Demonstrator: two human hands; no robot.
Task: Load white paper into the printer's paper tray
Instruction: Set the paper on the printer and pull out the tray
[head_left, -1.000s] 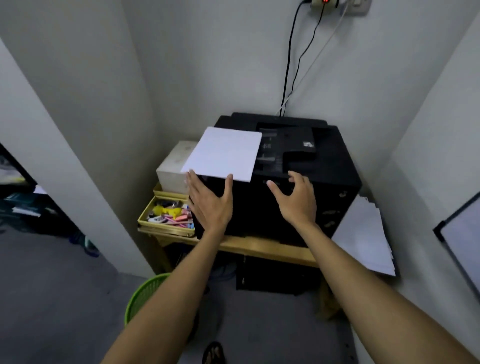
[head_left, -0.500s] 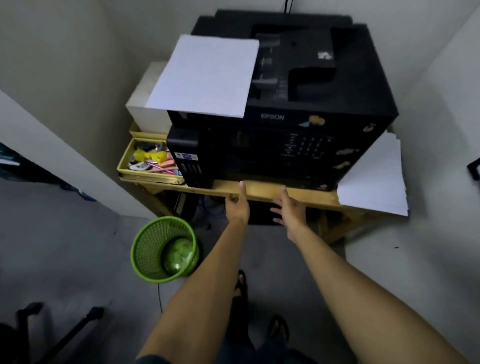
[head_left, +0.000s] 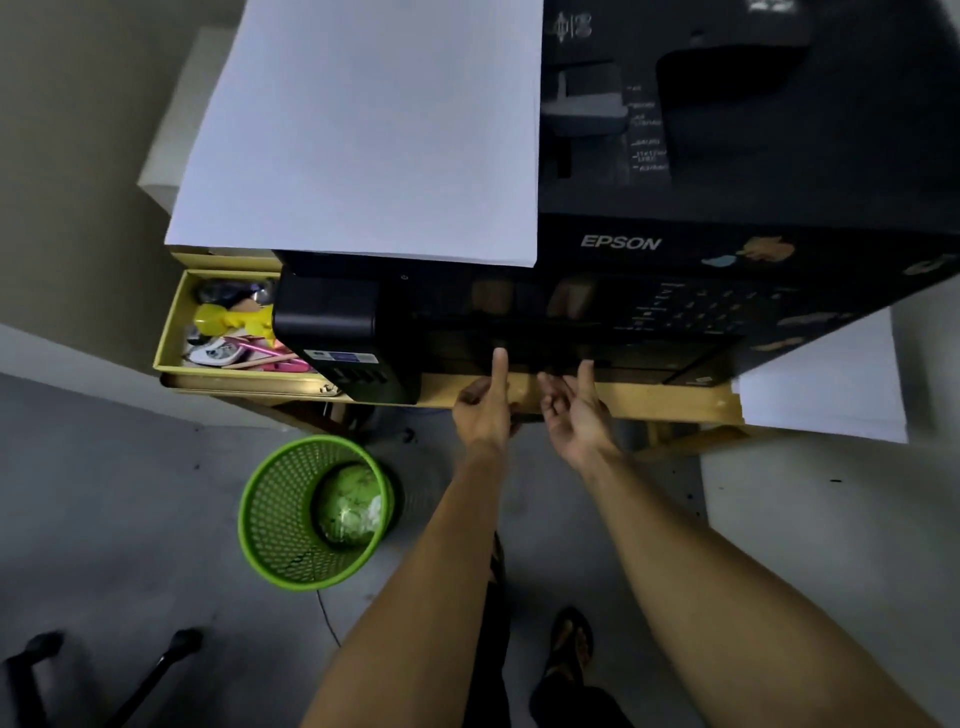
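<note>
A black Epson printer (head_left: 675, 249) stands on a low wooden table (head_left: 649, 400). A stack of white paper (head_left: 363, 130) lies on the printer's top left, overhanging its left edge. My left hand (head_left: 485, 402) reaches to the printer's lower front, thumb up against the dark front panel, its fingers curled under out of sight. My right hand (head_left: 576, 410) is beside it, palm up, fingers spread and reaching under the same lower front edge. Neither hand holds paper. The paper tray itself is too dark to make out.
A yellow tray of small items (head_left: 234, 332) sits left of the printer. More white sheets (head_left: 826, 384) overhang the table's right end. A green mesh bin (head_left: 311, 514) stands on the floor at left. My sandalled feet (head_left: 569, 639) are below. A wall closes the left side.
Both hands left the printer top, dropped to the table edge, then rose to the printer's lower front. The camera tilted down and moved closer. The paper stack stayed on top.
</note>
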